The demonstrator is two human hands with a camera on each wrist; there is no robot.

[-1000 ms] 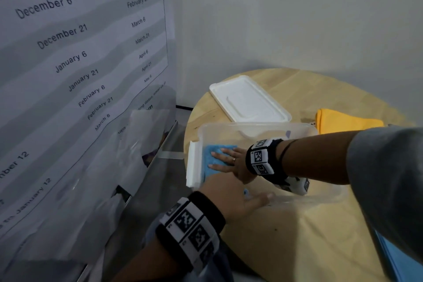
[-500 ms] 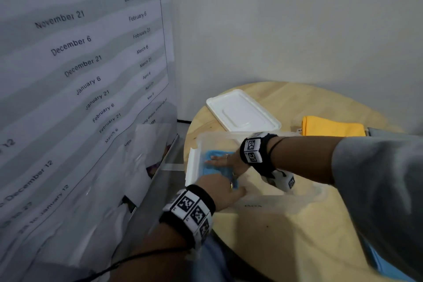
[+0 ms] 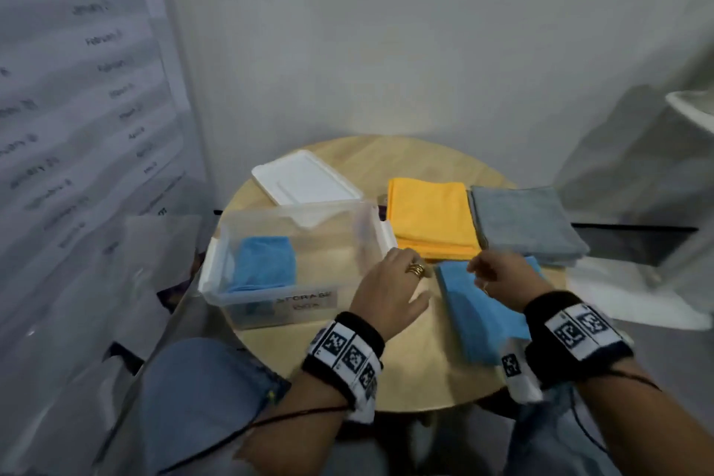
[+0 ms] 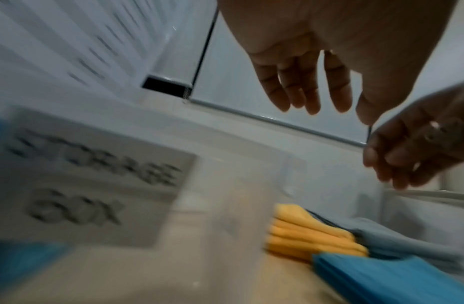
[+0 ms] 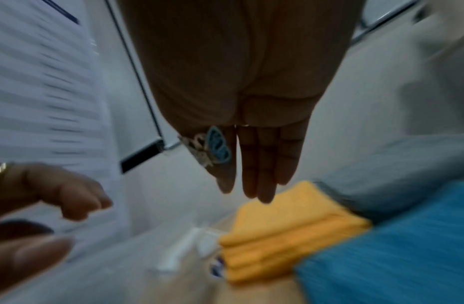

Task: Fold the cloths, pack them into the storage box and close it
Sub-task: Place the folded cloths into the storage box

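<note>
- Now the left hand [image 3: 388, 292] hovers with relaxed, spread fingers, its grip holding nothing, beside the clear plastic storage box [image 3: 297, 305].
- Right hand [image 3: 502, 278], fingers loose and empty, hangs over the flat blue cloth [image 3: 483, 317] on the round wooden table [image 3: 417, 383].
- One folded blue cloth [image 3: 264, 263] lies inside the box.

A round, light wooden table [image 3: 417, 371] stands against a plain pale wall [image 3: 386, 62]. Well left of the fingers hangs a large white sheet [image 3: 77, 97] printed with rows of dates, too blurred to read fully. Far right of them, a white ledge [image 3: 691, 108] juts in under dim, even light.
</note>
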